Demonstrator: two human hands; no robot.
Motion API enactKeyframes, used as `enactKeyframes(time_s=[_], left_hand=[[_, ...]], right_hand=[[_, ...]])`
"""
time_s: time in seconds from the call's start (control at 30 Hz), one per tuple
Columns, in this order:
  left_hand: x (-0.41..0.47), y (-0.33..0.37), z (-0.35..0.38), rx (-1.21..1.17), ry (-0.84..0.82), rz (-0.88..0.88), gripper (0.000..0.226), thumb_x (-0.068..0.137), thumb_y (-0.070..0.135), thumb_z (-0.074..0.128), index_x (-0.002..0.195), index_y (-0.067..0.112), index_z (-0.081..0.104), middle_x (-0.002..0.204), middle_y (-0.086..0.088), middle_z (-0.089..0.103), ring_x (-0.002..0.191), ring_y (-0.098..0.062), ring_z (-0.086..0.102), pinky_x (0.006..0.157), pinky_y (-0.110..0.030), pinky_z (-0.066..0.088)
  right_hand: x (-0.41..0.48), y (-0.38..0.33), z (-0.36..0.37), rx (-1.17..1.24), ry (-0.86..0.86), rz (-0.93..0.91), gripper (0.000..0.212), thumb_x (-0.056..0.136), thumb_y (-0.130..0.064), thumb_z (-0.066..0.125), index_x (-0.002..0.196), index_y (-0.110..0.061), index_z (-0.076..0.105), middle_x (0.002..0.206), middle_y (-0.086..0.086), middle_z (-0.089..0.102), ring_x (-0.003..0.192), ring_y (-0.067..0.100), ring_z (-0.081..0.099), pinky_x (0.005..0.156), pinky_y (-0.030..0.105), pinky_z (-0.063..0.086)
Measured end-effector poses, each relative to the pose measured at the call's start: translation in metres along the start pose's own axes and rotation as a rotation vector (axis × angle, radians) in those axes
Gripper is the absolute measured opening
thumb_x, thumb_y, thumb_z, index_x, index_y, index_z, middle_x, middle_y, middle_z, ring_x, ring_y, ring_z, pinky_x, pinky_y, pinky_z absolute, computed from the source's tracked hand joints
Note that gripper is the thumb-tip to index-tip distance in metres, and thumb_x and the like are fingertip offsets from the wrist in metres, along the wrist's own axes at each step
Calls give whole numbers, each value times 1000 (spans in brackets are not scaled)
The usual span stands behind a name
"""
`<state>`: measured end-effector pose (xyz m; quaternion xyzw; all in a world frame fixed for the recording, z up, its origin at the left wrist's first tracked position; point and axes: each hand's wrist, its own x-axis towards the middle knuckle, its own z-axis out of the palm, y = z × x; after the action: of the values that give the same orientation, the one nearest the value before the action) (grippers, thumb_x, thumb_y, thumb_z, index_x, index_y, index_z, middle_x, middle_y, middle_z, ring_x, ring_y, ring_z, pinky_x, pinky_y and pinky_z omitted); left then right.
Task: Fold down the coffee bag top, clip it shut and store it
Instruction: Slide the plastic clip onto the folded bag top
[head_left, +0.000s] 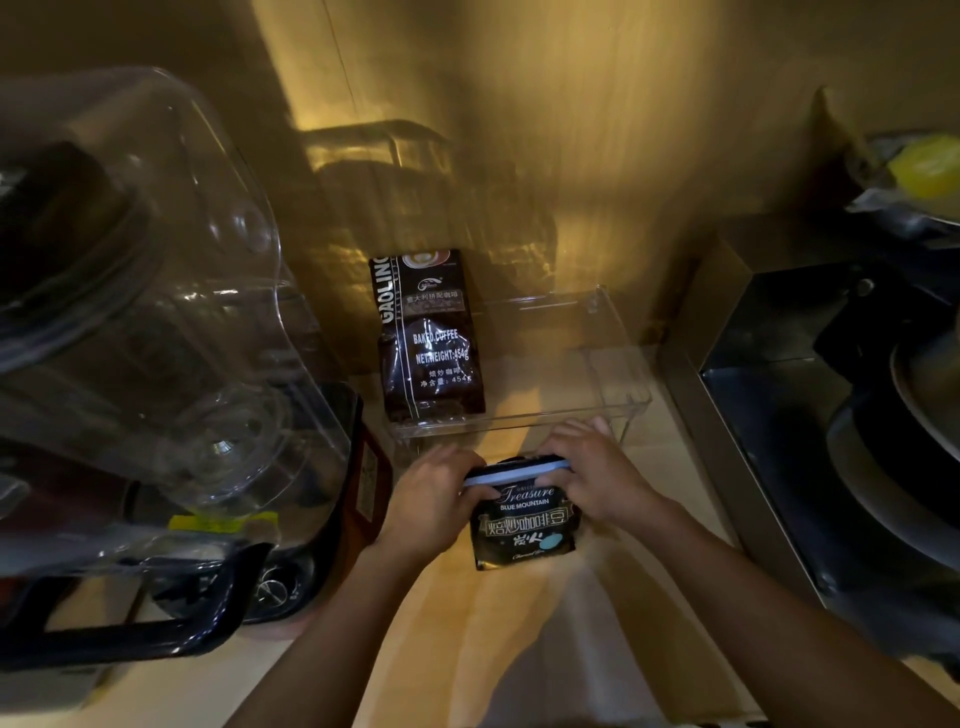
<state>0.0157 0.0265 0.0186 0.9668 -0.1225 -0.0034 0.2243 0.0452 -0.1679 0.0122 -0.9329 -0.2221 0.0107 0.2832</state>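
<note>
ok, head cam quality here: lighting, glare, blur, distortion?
Head view: dim, warm yellow light pooled on the back wall, corners dark; glare streaks on the clear blender cover; wide-angle bending at the edges; the Blue Mountain bag and clip read sharply, forearms and lower counter are smeared.

Glossy black foil-like coffee bag (524, 525); behind it a clear smooth plastic bin (618, 364); bench (519, 623) seems matt wood.

Held bag (523, 519) reads "Treasure BLUE MOUNTAIN"; binned bag (428, 338) "GAOLIN"
</note>
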Motion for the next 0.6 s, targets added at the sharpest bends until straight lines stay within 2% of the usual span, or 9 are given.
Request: enactKeyframes(time_s=[0.2,0.3,0.37,0.47,0.6], left_hand=[[-3,4,3,-32,44,-43,23,82,30,61,98,15,61,99,-5,62,94,-18,52,80,-29,41],[-1,7,1,17,54,-51,20,79,28,64,94,15,60,98,-4,61,92,-18,53,75,-28,40],[2,11,-1,91,47,-51,19,77,24,65,93,15,58,99,-4,62,93,-21,54,73,-30,41],[7,15,-4,152,23,-27,22,77,16,63,98,16,59,102,-4,63,98,-24,55,77,-36,45],[8,14,-2,164,17,-7,21,78,15,60,99,15,58,102,-5,61,98,-25,55,77,-38,47]], right_hand=[[1,-6,-1,-127,-65,-9,24,82,-24,59,105,-18,60,103,-3,59,103,17,44,78,23,15],[1,-17,5,-197,-62,-46,25,81,-15,58,106,-15,58,106,3,58,105,21,47,87,28,26],[3,-25,8,-266,-54,-50,23,79,-11,57,102,-10,58,103,7,59,101,24,50,81,31,33],[6,-32,6,-326,-77,-36,19,79,-11,57,97,-6,57,102,9,59,100,26,51,73,30,32],[5,-33,6,-319,-107,-15,20,79,-11,58,99,-6,56,106,10,58,104,27,50,81,34,39]])
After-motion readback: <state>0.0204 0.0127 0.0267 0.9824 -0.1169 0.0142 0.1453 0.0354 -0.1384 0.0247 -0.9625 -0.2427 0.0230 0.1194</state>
